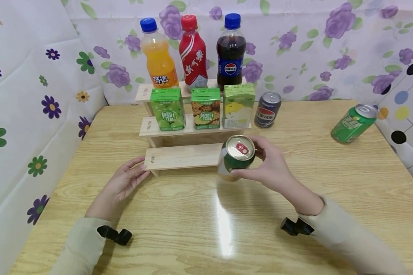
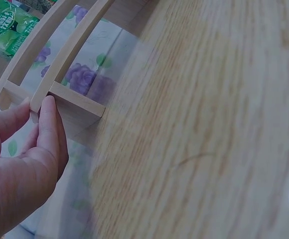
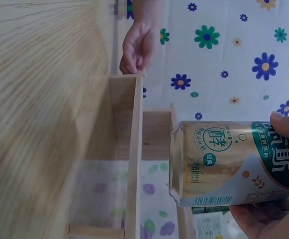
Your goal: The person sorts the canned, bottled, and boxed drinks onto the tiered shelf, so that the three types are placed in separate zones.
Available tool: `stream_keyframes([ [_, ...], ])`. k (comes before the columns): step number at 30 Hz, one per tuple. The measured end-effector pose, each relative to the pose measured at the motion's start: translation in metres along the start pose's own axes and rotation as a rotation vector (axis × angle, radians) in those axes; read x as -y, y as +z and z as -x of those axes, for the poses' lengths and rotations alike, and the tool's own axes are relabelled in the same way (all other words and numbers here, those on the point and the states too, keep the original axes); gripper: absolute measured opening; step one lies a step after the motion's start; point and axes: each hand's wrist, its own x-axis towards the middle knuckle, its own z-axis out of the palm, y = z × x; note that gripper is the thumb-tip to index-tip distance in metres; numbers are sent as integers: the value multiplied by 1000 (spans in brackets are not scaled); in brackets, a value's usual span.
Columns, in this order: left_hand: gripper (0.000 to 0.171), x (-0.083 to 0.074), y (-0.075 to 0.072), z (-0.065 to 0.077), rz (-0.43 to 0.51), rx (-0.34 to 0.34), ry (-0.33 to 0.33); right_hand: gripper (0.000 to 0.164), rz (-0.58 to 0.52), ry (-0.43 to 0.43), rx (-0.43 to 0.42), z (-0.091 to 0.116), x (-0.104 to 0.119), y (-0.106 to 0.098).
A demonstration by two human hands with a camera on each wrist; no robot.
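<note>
My right hand (image 1: 273, 164) grips a green, white and gold drink can (image 1: 240, 152), its gold top with a red pull tab facing up. The can is held at the right end of the lowest step of a wooden tiered rack (image 1: 182, 157), overlapping that end in the head view. In the right wrist view the can's (image 3: 219, 162) printed side shows, with thumb and fingers round its upper part. My left hand (image 1: 129, 178) pinches the left end of the same step between thumb and fingers, clearly seen in the left wrist view at the board's corner (image 2: 41, 97).
Orange (image 1: 160, 57), red (image 1: 194, 53) and dark cola (image 1: 231, 53) bottles stand on the top step. The middle step bears a green juice box (image 1: 168, 110), a pineapple one (image 1: 205, 109) and a pale green one (image 1: 238, 107). A blue cola can (image 1: 267, 110) and a green can (image 1: 353, 124) stand right.
</note>
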Motion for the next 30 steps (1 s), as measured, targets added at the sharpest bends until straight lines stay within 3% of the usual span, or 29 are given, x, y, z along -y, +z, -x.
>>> stream_keyframes([
  [8,31,-2,1,3,20,-12,-9,78,-46,-76,30,-20,13,25],
  [14,26,2,0,3,31,-4,-4,77,-69,-85,63,-34,18,46],
  [30,29,-2,1,1,15,-4,-12,81,-90,51,115,-67,18,96],
])
